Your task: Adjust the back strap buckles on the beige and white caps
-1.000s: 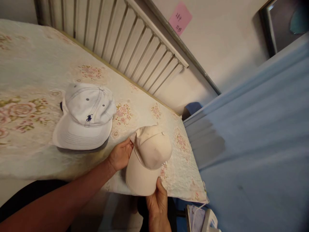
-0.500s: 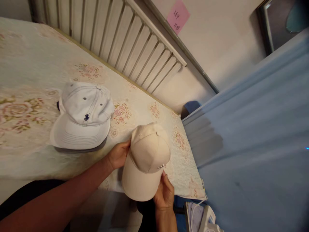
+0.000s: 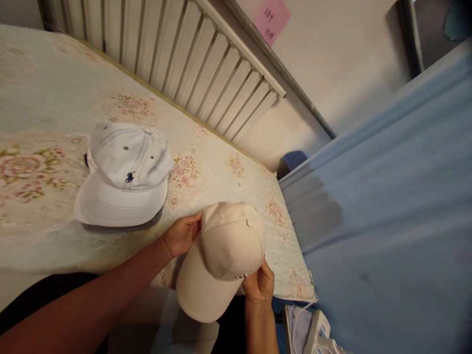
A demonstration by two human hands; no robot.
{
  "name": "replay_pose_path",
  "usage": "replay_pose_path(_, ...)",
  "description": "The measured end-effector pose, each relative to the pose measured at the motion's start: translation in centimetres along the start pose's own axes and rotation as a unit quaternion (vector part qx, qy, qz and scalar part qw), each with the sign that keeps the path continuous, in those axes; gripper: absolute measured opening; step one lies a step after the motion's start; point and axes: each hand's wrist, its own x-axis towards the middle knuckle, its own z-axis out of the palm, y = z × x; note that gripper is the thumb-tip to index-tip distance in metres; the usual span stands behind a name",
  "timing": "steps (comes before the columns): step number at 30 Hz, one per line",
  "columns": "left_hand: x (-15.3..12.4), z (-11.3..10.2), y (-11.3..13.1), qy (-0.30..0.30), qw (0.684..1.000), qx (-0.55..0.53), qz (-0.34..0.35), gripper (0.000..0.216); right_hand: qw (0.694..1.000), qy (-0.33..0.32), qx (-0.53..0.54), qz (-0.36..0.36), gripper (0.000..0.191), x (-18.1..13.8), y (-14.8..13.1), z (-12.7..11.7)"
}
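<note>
Pale floral cloth [image 3: 221,182] covers the surface where the person works with both hands. Left hand [image 3: 182,238]: partly curled, thumb and fingers gripping the side of a beige cap [image 3: 230,246]. Right hand [image 3: 260,282]: also half closed, on the cap's other side, some of its fingers hidden from me beneath it. Between the two hands, the cap is crown up, small pale lettering at its front, brim jutting past the cloth's near edge towards the person. Beyond the left hand and further left, a white cap [image 3: 127,164] with a dark blue horse-and-rider emblem rests on the cloth, clear of the fingers. Well past both hands stands a cream slatted radiator [image 3: 191,64], with a pink note [image 3: 273,22] on the wall above. Right of the right hand hangs a blue curtain [image 3: 387,221].
</note>
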Motion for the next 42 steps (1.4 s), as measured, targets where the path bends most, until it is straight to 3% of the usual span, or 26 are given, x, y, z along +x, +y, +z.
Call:
replay_pose_path(5, -0.3, 0.5, 0.3, 0.016, 1.0, 0.014, 0.009, 0.039, 0.999, -0.004, 0.01, 0.032, 0.033, -0.5, 0.6, -0.3)
replay_pose_path(13, -0.3, 0.5, 0.7, 0.016, 0.996, 0.055, 0.07, 0.027, 1.0, -0.017, -0.009, 0.016, 0.04, -1.2, -0.9, 0.9)
replay_pose_path(19, -0.8, 0.7, 1.0, -0.031, 0.998, 0.037, 0.029, 0.024, 0.999, -0.01, -0.031, 0.02, 0.044, -1.4, -0.9, 1.1)
replay_pose_path(27, -0.7, 0.5, 1.0, -0.07, 0.991, 0.064, 0.091, 0.027, 0.999, 0.016, -0.023, 0.03, 0.037, -0.5, -0.4, 0.9)
replay_pose_path(36, -1.1, 0.4, 1.1, -0.063, 0.997, 0.049, -0.015, 0.037, 0.999, 0.007, -0.037, 0.039, 0.033, -1.1, -0.4, 1.4)
replay_pose_path(42, -1.6, 0.6, 1.4, -0.106, 0.991, 0.074, 0.014, 0.031, 0.997, -0.041, -0.063, 0.025, 0.03, -2.0, -1.1, 1.5)
